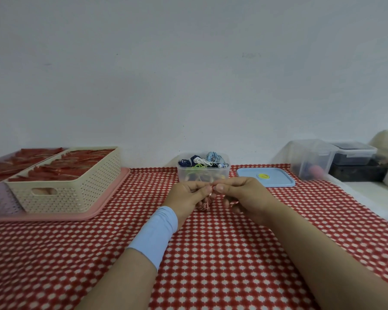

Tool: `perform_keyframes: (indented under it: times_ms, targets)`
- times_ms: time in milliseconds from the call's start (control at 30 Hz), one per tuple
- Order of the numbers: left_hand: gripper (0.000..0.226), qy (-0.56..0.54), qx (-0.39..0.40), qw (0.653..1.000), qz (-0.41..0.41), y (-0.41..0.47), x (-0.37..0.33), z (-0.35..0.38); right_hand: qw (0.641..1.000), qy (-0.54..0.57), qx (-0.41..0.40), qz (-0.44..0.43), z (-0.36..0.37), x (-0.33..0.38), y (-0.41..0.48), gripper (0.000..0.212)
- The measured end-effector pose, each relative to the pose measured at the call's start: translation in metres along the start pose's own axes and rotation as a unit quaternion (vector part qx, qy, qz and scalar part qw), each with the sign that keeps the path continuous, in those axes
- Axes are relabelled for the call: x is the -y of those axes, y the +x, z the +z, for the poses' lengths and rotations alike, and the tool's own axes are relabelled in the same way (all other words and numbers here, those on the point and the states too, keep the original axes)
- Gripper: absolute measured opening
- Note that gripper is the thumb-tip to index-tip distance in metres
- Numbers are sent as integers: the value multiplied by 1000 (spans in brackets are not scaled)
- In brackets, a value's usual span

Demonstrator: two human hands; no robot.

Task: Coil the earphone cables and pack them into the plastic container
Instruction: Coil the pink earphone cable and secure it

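My left hand (187, 196) and my right hand (242, 194) meet above the red checked cloth, just in front of the clear plastic container (223, 173). Between them is a red-and-white earphone cable (205, 205), bunched into a small coil under my left fingers. My left hand grips the coil. With thumb and forefinger my right hand pinches the cable's end near the top. The container holds several coiled cables in blue, white, dark and green. Its blue lid (278, 179) lies flat to the right.
A cream perforated basket (76, 189) with red packets stands on a pink tray (54, 217) at the left. A second basket sits behind it. Clear and dark storage boxes (311, 159) stand at the back right. The table's right edge runs diagonally.
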State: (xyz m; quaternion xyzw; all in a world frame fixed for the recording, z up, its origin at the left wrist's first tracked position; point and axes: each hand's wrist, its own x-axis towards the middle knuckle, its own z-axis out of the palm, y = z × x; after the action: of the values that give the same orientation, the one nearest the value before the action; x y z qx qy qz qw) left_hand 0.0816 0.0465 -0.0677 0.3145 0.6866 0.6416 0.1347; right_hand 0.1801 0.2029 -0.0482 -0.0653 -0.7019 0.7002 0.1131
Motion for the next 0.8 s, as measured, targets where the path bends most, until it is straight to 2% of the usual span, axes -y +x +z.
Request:
perform_keyframes:
  times_ms: [167, 467, 700, 800]
  targets:
    - [14, 27, -11, 1000, 1, 2, 2, 1, 1000, -8, -2, 14, 0, 1, -1, 14]
    - [17, 26, 38, 999, 8, 0, -7, 2, 999, -7, 32, 19, -8, 7, -6, 17]
    - [14, 54, 17, 998, 17, -1, -7, 0, 999, -9, 17, 40, -3, 5, -4, 13]
    - [12, 53, -16, 998, 13, -1, -7, 3, 999, 22, -8, 21, 1, 5, -4, 11]
